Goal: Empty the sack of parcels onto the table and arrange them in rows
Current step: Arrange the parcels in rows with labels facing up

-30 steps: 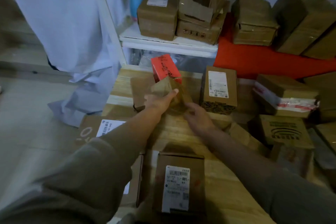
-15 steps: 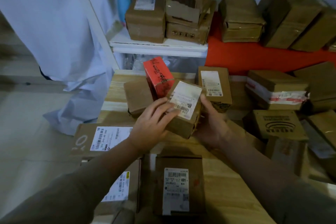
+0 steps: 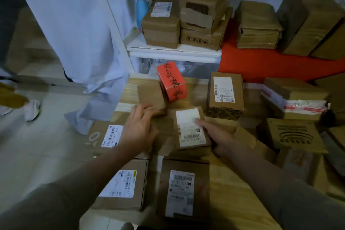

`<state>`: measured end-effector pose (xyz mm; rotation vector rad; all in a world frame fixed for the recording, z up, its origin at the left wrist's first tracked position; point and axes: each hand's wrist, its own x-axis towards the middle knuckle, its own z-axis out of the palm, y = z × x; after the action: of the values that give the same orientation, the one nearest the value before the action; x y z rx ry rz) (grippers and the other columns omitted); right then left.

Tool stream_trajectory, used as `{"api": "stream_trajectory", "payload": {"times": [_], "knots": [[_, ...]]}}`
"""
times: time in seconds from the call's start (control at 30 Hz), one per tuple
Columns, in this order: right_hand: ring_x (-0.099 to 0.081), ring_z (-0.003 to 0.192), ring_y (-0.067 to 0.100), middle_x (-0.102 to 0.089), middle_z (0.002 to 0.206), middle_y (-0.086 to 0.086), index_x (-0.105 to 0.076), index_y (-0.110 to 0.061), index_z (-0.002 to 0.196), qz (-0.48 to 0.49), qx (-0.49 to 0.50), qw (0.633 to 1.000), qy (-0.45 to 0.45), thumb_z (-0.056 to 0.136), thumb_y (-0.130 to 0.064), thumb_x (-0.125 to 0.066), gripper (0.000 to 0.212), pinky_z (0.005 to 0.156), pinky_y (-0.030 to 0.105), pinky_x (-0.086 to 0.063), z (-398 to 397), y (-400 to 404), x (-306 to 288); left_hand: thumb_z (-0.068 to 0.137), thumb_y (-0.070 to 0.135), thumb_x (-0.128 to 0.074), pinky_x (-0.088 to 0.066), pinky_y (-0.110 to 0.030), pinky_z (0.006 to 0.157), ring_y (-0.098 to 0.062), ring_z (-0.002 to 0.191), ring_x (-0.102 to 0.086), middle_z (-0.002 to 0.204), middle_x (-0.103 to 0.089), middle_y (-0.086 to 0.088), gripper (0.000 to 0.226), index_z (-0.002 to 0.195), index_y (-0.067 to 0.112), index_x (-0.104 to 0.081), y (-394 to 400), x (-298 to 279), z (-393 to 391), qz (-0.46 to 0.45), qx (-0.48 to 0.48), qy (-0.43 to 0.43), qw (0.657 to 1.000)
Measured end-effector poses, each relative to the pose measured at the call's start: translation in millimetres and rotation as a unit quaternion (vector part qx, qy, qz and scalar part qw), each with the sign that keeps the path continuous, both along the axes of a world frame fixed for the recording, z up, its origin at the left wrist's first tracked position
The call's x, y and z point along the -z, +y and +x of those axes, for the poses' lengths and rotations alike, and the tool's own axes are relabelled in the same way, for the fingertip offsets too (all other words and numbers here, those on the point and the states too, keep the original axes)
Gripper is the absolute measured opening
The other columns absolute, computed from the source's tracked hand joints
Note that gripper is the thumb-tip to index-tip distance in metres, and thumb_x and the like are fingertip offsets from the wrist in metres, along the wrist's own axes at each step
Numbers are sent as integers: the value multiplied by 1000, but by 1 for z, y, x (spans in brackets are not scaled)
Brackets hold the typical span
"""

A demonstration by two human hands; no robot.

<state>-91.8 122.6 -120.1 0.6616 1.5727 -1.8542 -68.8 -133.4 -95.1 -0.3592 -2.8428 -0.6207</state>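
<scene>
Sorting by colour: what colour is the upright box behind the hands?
Orange-red box with dark writing, clearest in the head view.

I count one red parcel, one blue spray bottle at upper centre, two hands, and more brown cardboard parcels than I can reliably number.

Brown cardboard parcels are lying across a wooden table. A small parcel with a white shipping label is lying flat, label up, near the middle. Behind it, a red-orange parcel is standing tilted against a plain brown parcel. A tall labelled parcel is standing to the right. Nearest the viewer, a flat parcel with a long white label is lying beside another labelled parcel at the table's left edge.
</scene>
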Motion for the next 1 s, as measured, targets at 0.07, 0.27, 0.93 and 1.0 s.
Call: {"api": "stream_trajectory", "payload": {"times": [0.07, 0.27, 0.93, 1.0], "knots": [[-72, 101, 31, -74, 111, 15, -63, -6, 127, 117, -31, 993, 15, 89, -33, -71, 48, 94, 49, -57, -4, -7, 7, 72, 9, -73, -48, -44, 95, -31, 120, -47, 130, -50, -11, 48, 119, 14, -61, -11, -1, -8, 8, -47, -26, 999], [-44, 136, 33, -38, 152, 9, -12, -25, 156, 382, -221, 893, 92, 48, -90, -68, 137, 106, 50, -45, -7, -38, 5, 83, 23, -72, -44, -35, 92, -26, 115, -51, 126, -53, -6, 36, 118, 13, -64, -32, 4, -28, 4, -89, -104, 991], [-30, 146, 27, -29, 161, 7, -28, -19, 155, 404, -344, 817, 225, 89, -54, -64, 82, 117, 50, -31, -57, -81, -14, 89, 30, -68, -47, -30, 80, -20, 110, -51, 134, -47, -8, 66, 146, 16, -37, -40, 17, -94, 244, -204, -336, 887], [-46, 132, 27, -43, 151, 13, -42, -9, 146, 352, -300, 862, 208, 96, -38, -60, 61, 107, 42, -42, -66, -98, -21, 91, 31, -66, -46, -28, 76, -20, 108, -55, 128, -53, -6, 64, 146, 13, -37, -38, 17, -104, 333, -226, -366, 839]]}}
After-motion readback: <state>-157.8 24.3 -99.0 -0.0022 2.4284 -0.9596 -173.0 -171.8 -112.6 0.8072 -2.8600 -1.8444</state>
